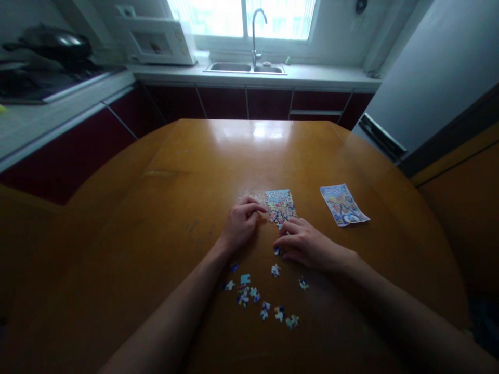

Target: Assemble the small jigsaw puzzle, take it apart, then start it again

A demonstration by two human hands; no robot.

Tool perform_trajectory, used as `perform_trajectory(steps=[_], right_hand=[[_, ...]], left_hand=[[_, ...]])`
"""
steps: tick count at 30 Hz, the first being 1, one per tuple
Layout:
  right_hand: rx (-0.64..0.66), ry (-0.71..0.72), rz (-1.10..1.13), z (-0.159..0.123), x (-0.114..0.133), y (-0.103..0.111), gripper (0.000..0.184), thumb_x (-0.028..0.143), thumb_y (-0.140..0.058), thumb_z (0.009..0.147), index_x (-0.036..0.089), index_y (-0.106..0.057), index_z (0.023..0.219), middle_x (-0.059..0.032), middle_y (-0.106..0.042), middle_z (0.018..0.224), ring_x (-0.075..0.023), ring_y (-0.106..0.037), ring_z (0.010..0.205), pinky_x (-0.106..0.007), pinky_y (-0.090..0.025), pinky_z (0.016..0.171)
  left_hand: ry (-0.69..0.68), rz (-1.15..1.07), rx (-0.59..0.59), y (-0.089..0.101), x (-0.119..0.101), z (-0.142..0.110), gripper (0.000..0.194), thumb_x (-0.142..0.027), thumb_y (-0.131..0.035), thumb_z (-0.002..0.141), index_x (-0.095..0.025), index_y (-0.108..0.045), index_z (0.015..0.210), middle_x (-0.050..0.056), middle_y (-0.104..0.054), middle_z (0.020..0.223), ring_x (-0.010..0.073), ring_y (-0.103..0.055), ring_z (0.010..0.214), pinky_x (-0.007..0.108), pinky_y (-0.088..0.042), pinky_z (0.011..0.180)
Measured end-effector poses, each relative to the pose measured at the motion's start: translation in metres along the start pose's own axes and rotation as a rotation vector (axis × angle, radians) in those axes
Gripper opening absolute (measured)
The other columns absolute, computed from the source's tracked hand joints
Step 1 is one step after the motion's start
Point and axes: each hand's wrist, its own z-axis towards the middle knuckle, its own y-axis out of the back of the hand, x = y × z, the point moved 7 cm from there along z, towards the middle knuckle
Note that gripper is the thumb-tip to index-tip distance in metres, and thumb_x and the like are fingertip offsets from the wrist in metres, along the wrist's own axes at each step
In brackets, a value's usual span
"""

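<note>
A partly joined jigsaw puzzle lies on the wooden table, colourful, with pale blue lettering along its far edge. My left hand rests at the puzzle's left side, fingers loosely bent and apart, fingertips by its edge; nothing shows in them. Below the near edge, my right hand is closed with a small dark blue puzzle piece at its fingertips. That hand hides part of the puzzle's near right corner. Nearer to me lie several loose pieces, among them a whitish piece and a light blue piece.
To the right lies a creased picture sheet with a similar design. The wooden table has a rounded outline. Beyond it are a counter with a sink, a microwave, a pan on the stove, and a fridge.
</note>
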Motion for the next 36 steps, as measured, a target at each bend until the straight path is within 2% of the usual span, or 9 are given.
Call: perform_trajectory(steps=[7, 11, 13, 15, 19, 23, 26, 31, 36], right_hand=[[0.031, -0.016, -0.038, 0.002, 0.006, -0.004, 0.014, 0.013, -0.069, 0.085, 0.021, -0.066, 0.096, -0.0068, -0.063, 0.104, -0.0237, -0.051, 0.104, -0.04, -0.043, 0.093], [-0.02, -0.01, 0.155, 0.002, 0.007, -0.001, 0.01, 0.011, -0.064, 0.087, 0.021, -0.062, 0.084, -0.0026, -0.063, 0.087, -0.0186, -0.056, 0.085, -0.034, -0.047, 0.079], [-0.139, -0.088, 0.28, 0.001, -0.003, 0.004, 0.008, 0.014, -0.062, 0.089, 0.021, -0.065, 0.089, -0.0009, -0.064, 0.082, -0.0157, -0.056, 0.074, -0.03, -0.048, 0.07], [-0.347, -0.192, 0.357, -0.002, -0.02, 0.015, 0.012, 0.018, -0.063, 0.09, 0.022, -0.07, 0.099, -0.0015, -0.066, 0.083, -0.0153, -0.058, 0.072, -0.029, -0.048, 0.065], [-0.795, -0.374, 0.394, -0.018, -0.057, 0.035, 0.012, 0.028, -0.066, 0.09, 0.021, -0.075, 0.095, -0.0055, -0.072, 0.087, -0.0191, -0.066, 0.081, -0.033, -0.054, 0.071], [-0.967, -0.527, 0.602, -0.026, -0.083, 0.03, 0.017, 0.033, -0.073, 0.084, 0.018, -0.074, 0.092, -0.0065, -0.075, 0.082, -0.0213, -0.071, 0.075, -0.037, -0.058, 0.072], [-0.991, -0.522, 0.722, -0.024, -0.084, 0.025, 0.018, 0.034, -0.076, 0.081, 0.018, -0.07, 0.086, -0.0062, -0.075, 0.078, -0.0219, -0.073, 0.074, -0.037, -0.059, 0.072], [-0.886, -0.492, 0.57, -0.014, -0.066, 0.021, 0.019, 0.032, -0.072, 0.085, 0.019, -0.075, 0.098, -0.0048, -0.074, 0.08, -0.0168, -0.065, 0.064, -0.029, -0.051, 0.056], [-0.732, -0.367, 0.447, -0.001, -0.046, 0.012, 0.009, 0.026, -0.072, 0.085, 0.022, -0.077, 0.092, -0.0054, -0.076, 0.087, -0.0188, -0.067, 0.075, -0.033, -0.053, 0.068]], left_hand=[[0.008, 0.013, 0.006, 0.0, 0.0, 0.0, 0.029, -0.005, -0.051, 0.083, -0.021, -0.075, 0.08, 0.004, -0.065, 0.087, 0.0182, -0.06, 0.089, 0.035, -0.05, 0.084], [0.004, 0.023, 0.012, 0.0, -0.001, 0.0, 0.029, -0.005, -0.051, 0.083, -0.021, -0.075, 0.08, 0.004, -0.065, 0.088, 0.0187, -0.06, 0.09, 0.036, -0.051, 0.085], [0.004, 0.022, 0.009, 0.0, 0.0, 0.0, 0.029, -0.004, -0.051, 0.082, -0.021, -0.075, 0.08, 0.004, -0.065, 0.088, 0.019, -0.06, 0.09, 0.037, -0.051, 0.085], [0.008, 0.018, 0.015, 0.0, 0.0, 0.001, 0.029, -0.005, -0.051, 0.082, -0.021, -0.075, 0.08, 0.005, -0.065, 0.088, 0.019, -0.06, 0.09, 0.037, -0.051, 0.084], [0.005, 0.012, 0.028, 0.0, -0.001, 0.001, 0.03, -0.003, -0.05, 0.081, -0.02, -0.075, 0.08, 0.004, -0.065, 0.088, 0.0183, -0.06, 0.088, 0.035, -0.051, 0.082], [-0.029, 0.004, 0.03, 0.0, -0.005, 0.0, 0.03, -0.001, -0.053, 0.08, -0.021, -0.075, 0.082, 0.004, -0.066, 0.087, 0.0181, -0.06, 0.088, 0.035, -0.051, 0.082], [-0.07, 0.003, 0.042, -0.001, -0.01, 0.0, 0.028, -0.002, -0.057, 0.082, -0.022, -0.076, 0.089, 0.003, -0.069, 0.09, 0.0184, -0.06, 0.09, 0.035, -0.051, 0.085], [-0.114, 0.018, 0.071, -0.003, -0.016, 0.0, 0.018, -0.012, -0.066, 0.086, -0.024, -0.076, 0.095, 0.003, -0.073, 0.093, 0.0196, -0.061, 0.092, 0.037, -0.051, 0.087], [-0.14, 0.009, 0.141, -0.006, -0.02, -0.002, 0.011, -0.02, -0.072, 0.087, -0.024, -0.076, 0.096, 0.003, -0.074, 0.096, 0.0204, -0.061, 0.094, 0.037, -0.052, 0.086]])
